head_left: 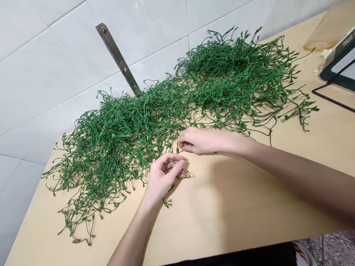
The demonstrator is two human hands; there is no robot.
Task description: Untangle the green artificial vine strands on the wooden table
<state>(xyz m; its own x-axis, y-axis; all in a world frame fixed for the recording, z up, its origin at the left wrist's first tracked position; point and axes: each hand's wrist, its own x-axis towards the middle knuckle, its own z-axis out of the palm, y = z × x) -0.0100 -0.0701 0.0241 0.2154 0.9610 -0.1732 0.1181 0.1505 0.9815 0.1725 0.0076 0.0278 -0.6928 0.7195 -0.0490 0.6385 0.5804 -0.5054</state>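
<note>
A long heap of thin green artificial stems (150, 114) with small forked tips is spread over the pale wooden table (253, 209). My left hand (165, 175) is just in front of the heap, thumb and fingers closed on a green stem (185, 175). A forked tip (168, 203) shows below that palm. My right hand (196, 140) is to the right and slightly farther back, at the heap's near edge. Its fingers are curled together, and what they hold, if anything, is hidden. The two hands are close but apart.
White tiled wall (46, 79) rises behind the table, with a metal bracket (119, 60) standing against it. At the right are a dark-framed box (353, 61), a thin black wire frame (347, 105) and a clear plastic container (334, 21). The table's near edge runs along the bottom.
</note>
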